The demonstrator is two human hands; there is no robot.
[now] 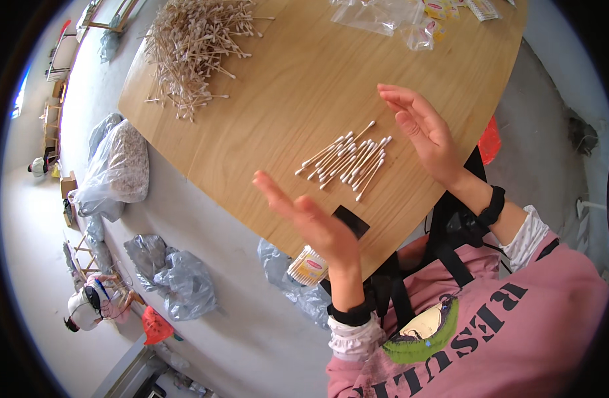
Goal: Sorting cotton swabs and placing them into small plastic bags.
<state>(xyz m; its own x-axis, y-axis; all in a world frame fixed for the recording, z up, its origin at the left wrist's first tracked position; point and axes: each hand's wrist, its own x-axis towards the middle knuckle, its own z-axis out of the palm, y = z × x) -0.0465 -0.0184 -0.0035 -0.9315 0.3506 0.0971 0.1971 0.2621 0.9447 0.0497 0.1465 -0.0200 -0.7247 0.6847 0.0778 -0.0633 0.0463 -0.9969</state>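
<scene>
A small loose bunch of cotton swabs lies on the wooden table, its sticks roughly side by side. My left hand is raised at the near left of the bunch, fingers stretched out and holding nothing. On the other side, my right hand is held up with its fingers extended and the palm turned toward the swabs. Neither hand appears to touch them. A flat black object lies beside my left hand, partly covered by it.
A large heap of cotton swabs covers the far left corner. Clear plastic bags and yellow-labelled packs lie at the far edge. A filled swab pack is by the near edge. Bulging bags stand on the floor; people work farther left.
</scene>
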